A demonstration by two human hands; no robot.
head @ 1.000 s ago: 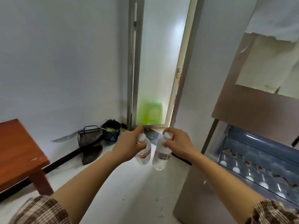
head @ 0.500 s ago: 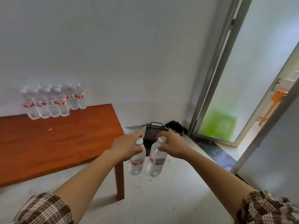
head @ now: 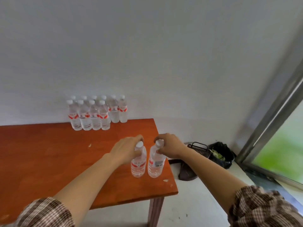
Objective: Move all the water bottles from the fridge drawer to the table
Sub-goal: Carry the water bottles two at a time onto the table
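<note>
My left hand (head: 126, 149) grips the neck of a clear water bottle (head: 138, 166) with a white cap and red label. My right hand (head: 170, 147) grips the neck of a second such bottle (head: 155, 166). Both bottles hang upright side by side over the right end of the red-brown wooden table (head: 49, 161), near its right edge; whether their bases touch the top I cannot tell. Several more water bottles (head: 96, 113) stand in two rows at the table's back edge against the wall. The fridge is out of view.
On the floor right of the table lie a dark plastic basket (head: 199, 149), a black bag with green scraps (head: 220, 154) and a brown dustpan-like object (head: 186, 169). A metal door frame (head: 268, 115) rises at the right. The white wall stands close behind the table.
The view has swung left from the fridge and doorway to the table. Both hands have carried their bottles from above the floor to above the table's right end.
</note>
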